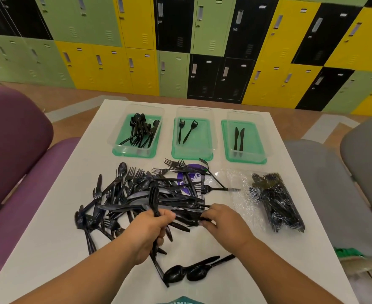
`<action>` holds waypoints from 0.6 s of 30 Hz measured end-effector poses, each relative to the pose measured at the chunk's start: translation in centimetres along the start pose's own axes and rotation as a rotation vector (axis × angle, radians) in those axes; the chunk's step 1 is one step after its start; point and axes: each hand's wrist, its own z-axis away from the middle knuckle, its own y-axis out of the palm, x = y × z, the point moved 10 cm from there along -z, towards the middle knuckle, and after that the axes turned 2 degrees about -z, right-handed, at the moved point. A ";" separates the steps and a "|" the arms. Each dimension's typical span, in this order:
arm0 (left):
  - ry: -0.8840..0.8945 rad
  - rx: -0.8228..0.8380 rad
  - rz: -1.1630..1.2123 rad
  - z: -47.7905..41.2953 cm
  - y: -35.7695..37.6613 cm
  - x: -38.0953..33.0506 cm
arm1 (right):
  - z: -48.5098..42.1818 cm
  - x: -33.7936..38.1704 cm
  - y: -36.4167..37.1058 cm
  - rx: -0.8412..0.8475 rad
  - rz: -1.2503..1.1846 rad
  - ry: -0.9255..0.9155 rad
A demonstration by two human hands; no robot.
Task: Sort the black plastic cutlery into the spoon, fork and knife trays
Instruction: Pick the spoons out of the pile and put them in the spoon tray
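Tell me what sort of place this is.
Probably a staff or school locker room or break area: a wall of green, yellow and black lockers, a white table, and upholstered chairs beside it.

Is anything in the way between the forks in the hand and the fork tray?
Sort of. The left hand grips a bunch of cutlery low over the loose pile, which lies between it and the middle fork tray. Lifted up and over the pile, nothing visible blocks it.

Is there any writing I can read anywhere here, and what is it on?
Purple round sticker under the cutlery pile: white letters, mostly covered, unreadable.
Green item at the bottom edge: white letters, cut off, unreadable.
Locker label plates: too small to read.
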 end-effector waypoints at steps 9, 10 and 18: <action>-0.008 0.056 0.111 0.1 3.9 -0.6 | 0.2 3.3 -0.4 0.037 -0.441 0.066; 0.012 0.044 0.102 0.2 3.7 -0.9 | 0.3 3.4 -0.5 0.051 -0.416 0.049; 0.071 -0.106 0.041 -1.2 -0.8 -1.9 | 4.5 2.1 4.9 0.513 0.076 -0.158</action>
